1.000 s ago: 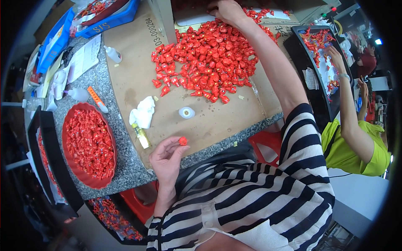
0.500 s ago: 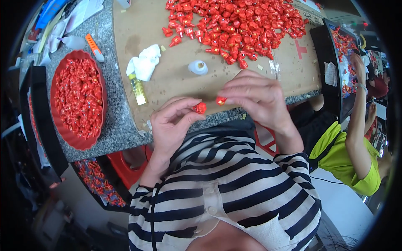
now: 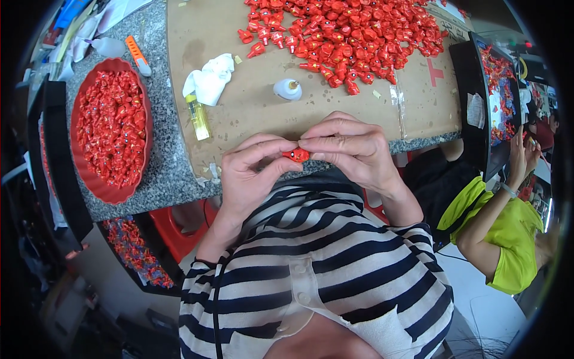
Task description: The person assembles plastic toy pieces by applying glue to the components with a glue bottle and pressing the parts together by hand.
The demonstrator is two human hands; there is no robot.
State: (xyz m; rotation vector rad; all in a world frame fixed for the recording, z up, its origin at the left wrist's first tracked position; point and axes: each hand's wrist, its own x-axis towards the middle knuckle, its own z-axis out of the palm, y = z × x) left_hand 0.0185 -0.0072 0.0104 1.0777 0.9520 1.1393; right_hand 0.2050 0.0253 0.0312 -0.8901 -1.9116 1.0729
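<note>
Close to the table's near edge, my left hand [image 3: 251,170] and my right hand [image 3: 356,149] meet. Both pinch one small red plastic toy part [image 3: 296,155] with a dark dot and a bit of yellow on it. Fingertips cover much of it, so whether it is one piece or two pressed together cannot be made out. Beyond my hands a small white squeeze bottle [image 3: 288,90] with a brownish tip stands on the cardboard [image 3: 251,116]. A large heap of similar red toy parts [image 3: 353,45] lies farther back.
A red fluted basin [image 3: 76,143] full of small red parts is on the left of the granite tabletop [image 3: 164,149]. Nearby are an orange utility knife [image 3: 137,55], a crumpled white tissue [image 3: 210,78] and a yellowish clear bottle [image 3: 198,118]. A co-worker in a yellow-green shirt [image 3: 520,251] sits right.
My right hand has moved left, bringing its small red piece against the one in my left hand. The co-worker's arms have shifted. The view has tilted slightly.
</note>
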